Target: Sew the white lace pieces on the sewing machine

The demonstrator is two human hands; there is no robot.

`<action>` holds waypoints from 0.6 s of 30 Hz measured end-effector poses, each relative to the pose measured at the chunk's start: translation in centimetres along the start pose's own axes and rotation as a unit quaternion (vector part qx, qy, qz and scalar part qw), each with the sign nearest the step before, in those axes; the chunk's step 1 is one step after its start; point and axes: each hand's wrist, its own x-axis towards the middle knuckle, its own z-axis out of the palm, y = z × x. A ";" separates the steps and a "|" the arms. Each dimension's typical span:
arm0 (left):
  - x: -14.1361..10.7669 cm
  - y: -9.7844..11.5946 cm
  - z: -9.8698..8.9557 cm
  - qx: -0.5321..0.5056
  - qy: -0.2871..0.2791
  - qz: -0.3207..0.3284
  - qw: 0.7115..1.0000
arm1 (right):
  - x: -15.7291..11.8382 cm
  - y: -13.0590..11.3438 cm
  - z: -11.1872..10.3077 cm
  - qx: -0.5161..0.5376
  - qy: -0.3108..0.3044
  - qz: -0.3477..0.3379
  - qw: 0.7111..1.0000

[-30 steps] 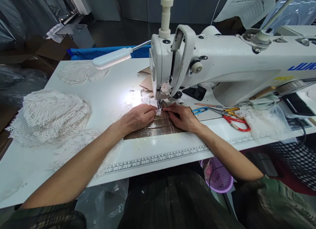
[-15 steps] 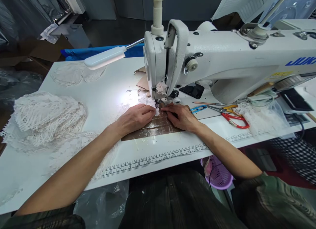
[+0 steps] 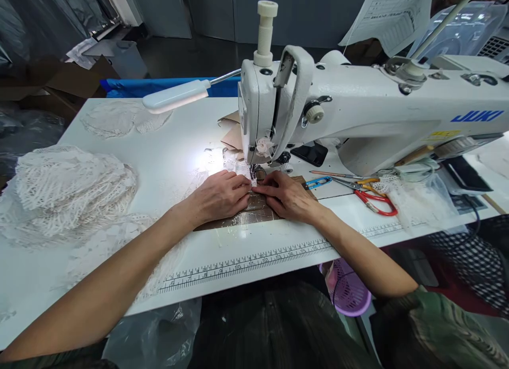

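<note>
A white sewing machine stands on the white table, its needle area lit from the left. Small white lace lies at the presser foot. My left hand has its fingers pinched on the edge of this lace, just left of the foot. From the right, my right hand reaches the same lace edge, thumb and forefinger close together, their tips almost at my left fingertips. Under both hands is a brown shiny sheet. What exactly the right fingertips hold is too small to tell.
Lace piles lie on the left. Right of my right hand are a blue thread snipper, red-handled scissors, a black phone and bagged lace. A lamp hangs over the table; a purple basket is below.
The view has shifted slightly. My right hand's fingertips have moved left and closer to me, near my left fingertips, and its forefinger now lies straighter.
</note>
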 end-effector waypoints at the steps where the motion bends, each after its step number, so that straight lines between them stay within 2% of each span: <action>1: 0.0 0.1 -0.1 0.000 -0.005 -0.006 1.000 | 0.0 -0.1 0.0 -0.004 -0.002 0.002 1.000; 12: -0.2 -0.3 -0.2 -0.015 -0.050 -0.035 0.998 | 0.7 -1.2 -0.2 -0.054 0.005 0.001 0.999; 18: -0.1 -0.3 -0.1 -0.017 -0.069 -0.058 0.996 | 1.3 -1.8 -0.2 -0.091 -0.028 0.014 0.995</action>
